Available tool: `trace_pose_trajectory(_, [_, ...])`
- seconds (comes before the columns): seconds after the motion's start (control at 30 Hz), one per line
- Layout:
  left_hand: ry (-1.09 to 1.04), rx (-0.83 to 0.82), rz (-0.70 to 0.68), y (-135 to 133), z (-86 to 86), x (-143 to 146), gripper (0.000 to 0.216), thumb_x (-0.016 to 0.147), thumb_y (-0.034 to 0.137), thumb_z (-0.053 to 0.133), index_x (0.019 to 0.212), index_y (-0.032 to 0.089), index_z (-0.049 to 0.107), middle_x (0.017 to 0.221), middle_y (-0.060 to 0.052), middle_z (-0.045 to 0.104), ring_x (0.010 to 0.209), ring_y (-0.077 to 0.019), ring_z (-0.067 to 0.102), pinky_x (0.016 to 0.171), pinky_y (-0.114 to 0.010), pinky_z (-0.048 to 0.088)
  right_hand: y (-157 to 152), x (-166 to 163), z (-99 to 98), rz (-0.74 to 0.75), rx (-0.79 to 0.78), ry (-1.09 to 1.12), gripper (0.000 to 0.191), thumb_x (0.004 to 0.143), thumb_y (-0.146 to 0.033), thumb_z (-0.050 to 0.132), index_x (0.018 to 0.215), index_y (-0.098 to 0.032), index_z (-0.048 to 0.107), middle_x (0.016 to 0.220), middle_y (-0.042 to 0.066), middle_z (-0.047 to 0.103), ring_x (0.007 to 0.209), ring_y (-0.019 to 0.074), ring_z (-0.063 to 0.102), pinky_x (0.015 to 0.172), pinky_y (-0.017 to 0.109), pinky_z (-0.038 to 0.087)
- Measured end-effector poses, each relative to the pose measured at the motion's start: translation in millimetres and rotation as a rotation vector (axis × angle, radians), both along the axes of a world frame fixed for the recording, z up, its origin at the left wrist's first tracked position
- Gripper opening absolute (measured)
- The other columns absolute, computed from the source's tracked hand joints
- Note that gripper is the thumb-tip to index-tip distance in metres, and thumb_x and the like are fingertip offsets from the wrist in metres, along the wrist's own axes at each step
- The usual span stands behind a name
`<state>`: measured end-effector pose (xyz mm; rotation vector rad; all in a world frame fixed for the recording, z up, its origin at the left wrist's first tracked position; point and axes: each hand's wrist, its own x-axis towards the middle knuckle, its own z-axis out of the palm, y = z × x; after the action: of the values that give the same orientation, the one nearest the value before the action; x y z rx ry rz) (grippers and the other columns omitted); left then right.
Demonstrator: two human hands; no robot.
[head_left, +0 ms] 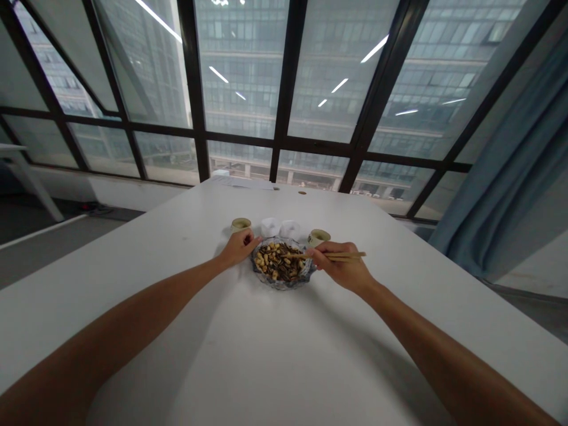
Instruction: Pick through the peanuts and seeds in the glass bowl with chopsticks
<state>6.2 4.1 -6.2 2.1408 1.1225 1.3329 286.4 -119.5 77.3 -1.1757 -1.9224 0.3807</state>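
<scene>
A clear glass bowl with a wavy rim [282, 286] holds a mix of dark striped sunflower seeds [290, 269] and pale yellow nut-like pieces [265, 260]. My right hand [344, 266] grips a pair of wooden chopsticks [352, 255], whose tips reach in among the seeds. Whether anything is pinched between the tips is too small to tell. At the bowl's left side, my left hand [239, 247] is curled closed with its thumb against or close to the rim; no object shows in it.
Behind the bowl stand two small white dishes [270, 227], with a yellowish cup [234, 229] to their left and another yellowish cup [313, 241] to their right, close to my right hand. Papers [246, 183] lie at the white table's [275, 361] far end, before the windows.
</scene>
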Motion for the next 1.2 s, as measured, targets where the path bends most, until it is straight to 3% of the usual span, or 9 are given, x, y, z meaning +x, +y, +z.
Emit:
trace_pose_trajectory(0.13, [0.010,-0.003,0.000,1.6,-1.7,-1.1,0.042,0.086,0.054,0.058,0.065,0.020,0.047,0.057,0.004,0.046,0.055,-0.0107,0.041,0.054,-0.026,0.034,-0.1,2.6,2.3,-0.070,-0.020,0.160,0.057,0.089,-0.072,0.056,0.072,-0.019,0.070,0.059,0.006,0.070,0.050,0.0173,0.066,0.046,0.026,0.053])
trace_pose_trajectory(0.27, [0.013,0.001,0.008,2.7,-3.4,-2.4,0.043,0.087,0.055,0.058,0.064,0.020,0.048,0.057,0.004,0.047,0.056,-0.0106,0.041,0.055,-0.026,0.034,-4.2,-1.6,13.9,-0.055,-0.119,0.339,0.069,0.079,-0.084,0.056,0.071,-0.016,0.069,0.054,0.007,0.068,0.045,0.0167,0.065,0.043,0.026,0.053])
trace_pose_trajectory(0.43, [0.016,-0.003,0.005,2.8,-4.6,-2.9,0.045,0.087,0.058,0.057,0.064,0.020,0.048,0.057,0.004,0.047,0.056,-0.0107,0.041,0.054,-0.026,0.033,-14.1,-6.3,29.8,0.051,-0.320,0.272,0.065,0.069,-0.080,0.071,0.066,-0.015,0.070,0.056,0.008,0.071,0.044,0.0157,0.065,0.042,0.024,0.054])
trace_pose_trajectory(0.57, [0.014,-0.009,0.006,1.4,-3.1,-2.6,0.047,0.085,0.061,0.056,0.063,0.020,0.047,0.057,0.004,0.046,0.055,-0.0107,0.040,0.055,-0.026,0.033,-19.2,-8.3,31.4,0.105,-0.436,0.177,0.063,0.068,-0.078,0.073,0.063,-0.015,0.068,0.057,0.009,0.072,0.045,0.0148,0.066,0.044,0.023,0.055])
trace_pose_trajectory(0.87, [0.015,-0.028,0.004,-0.4,-1.6,-2.9,0.048,0.085,0.063,0.055,0.065,0.021,0.047,0.057,0.004,0.046,0.057,-0.0113,0.041,0.054,-0.026,0.032,-13.9,-1.7,26.9,-0.023,-0.149,0.064,0.059,0.080,-0.074,0.066,0.061,-0.017,0.068,0.058,0.008,0.071,0.049,0.0163,0.067,0.046,0.024,0.055])
trace_pose_trajectory(0.93, [0.014,-0.035,0.003,-0.4,-1.9,-3.3,0.047,0.084,0.063,0.055,0.065,0.021,0.047,0.057,0.004,0.046,0.057,-0.0113,0.041,0.054,-0.026,0.032,-14.8,-0.1,31.1,-0.023,-0.171,0.119,0.061,0.078,-0.076,0.066,0.063,-0.017,0.068,0.057,0.008,0.071,0.046,0.0165,0.066,0.044,0.025,0.055])
trace_pose_trajectory(1.1, [0.017,-0.033,0.008,-1.5,-0.3,-2.9,0.045,0.084,0.060,0.055,0.064,0.021,0.047,0.058,0.004,0.047,0.057,-0.0114,0.041,0.055,-0.026,0.032,-18.4,-4.9,33.8,0.093,-0.393,0.170,0.066,0.074,-0.082,0.065,0.067,-0.016,0.068,0.052,0.007,0.068,0.040,0.0161,0.064,0.038,0.024,0.053])
trace_pose_trajectory(1.2, [0.020,-0.024,0.006,-1.9,0.7,-2.5,0.045,0.084,0.059,0.055,0.064,0.021,0.046,0.057,0.004,0.047,0.056,-0.0114,0.041,0.054,-0.026,0.032,-16.6,-8.3,26.6,0.094,-0.384,0.141,0.066,0.074,-0.083,0.064,0.067,-0.017,0.066,0.056,0.008,0.070,0.043,0.0153,0.065,0.041,0.023,0.054])
